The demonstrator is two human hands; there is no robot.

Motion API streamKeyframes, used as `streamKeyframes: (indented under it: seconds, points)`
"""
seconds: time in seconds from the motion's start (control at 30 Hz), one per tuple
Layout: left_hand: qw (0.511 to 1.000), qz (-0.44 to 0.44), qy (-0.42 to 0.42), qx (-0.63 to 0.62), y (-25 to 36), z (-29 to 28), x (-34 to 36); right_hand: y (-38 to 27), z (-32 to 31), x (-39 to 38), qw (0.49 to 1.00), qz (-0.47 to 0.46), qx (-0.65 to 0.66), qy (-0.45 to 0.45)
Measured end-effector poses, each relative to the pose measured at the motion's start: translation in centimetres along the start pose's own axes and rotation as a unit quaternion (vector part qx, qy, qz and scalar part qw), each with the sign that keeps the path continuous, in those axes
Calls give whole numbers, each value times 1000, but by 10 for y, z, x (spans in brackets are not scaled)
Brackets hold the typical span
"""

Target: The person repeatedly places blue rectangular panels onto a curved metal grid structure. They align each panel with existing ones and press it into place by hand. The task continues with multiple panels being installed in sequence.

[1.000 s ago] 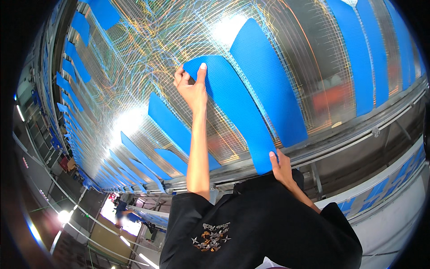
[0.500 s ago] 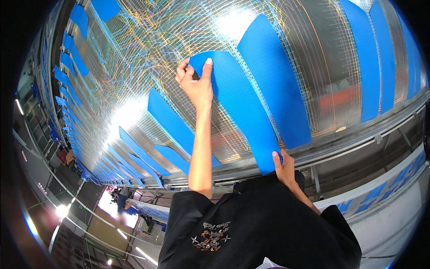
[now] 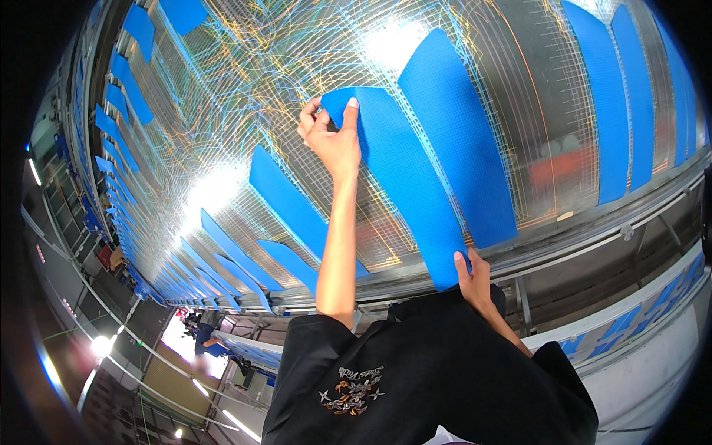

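A long, curved blue fabric piece with a fine grid texture lies on the long, glossy line-marked table. My left hand is closed on its far left corner, the thumb on top and the fingers curled at the edge. At the near end, which reaches past the table's edge towards me, my right hand pinches the right side of the same piece. Some right fingers are hidden beneath it. Close along its right side lies a second, pointed blue piece, which neither hand touches.
More blue pieces lie in rows along the table to the left, and others to the right. A metal rail runs along the near edge. Behind me stands another table with blue pieces. Far off at lower left is a person.
The whole view has shifted very slightly. Both hands keep their hold on the same blue fabric piece, with no clear movement against the table.
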State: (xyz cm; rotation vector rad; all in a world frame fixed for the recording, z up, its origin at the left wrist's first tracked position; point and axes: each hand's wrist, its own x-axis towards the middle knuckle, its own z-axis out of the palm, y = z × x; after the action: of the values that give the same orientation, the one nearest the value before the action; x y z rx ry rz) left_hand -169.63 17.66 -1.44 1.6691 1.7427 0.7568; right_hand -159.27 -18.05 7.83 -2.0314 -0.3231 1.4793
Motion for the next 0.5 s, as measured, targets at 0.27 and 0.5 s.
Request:
streamKeyframes:
  seconds: [0.27, 0.5]
  points:
    - [1000, -23, 3, -4, 9, 0, 1, 8, -3, 1, 999, -20, -38, -4]
    - [1000, -22, 7, -4, 9, 0, 1, 6, 0, -1, 1000, -25, -14, 13]
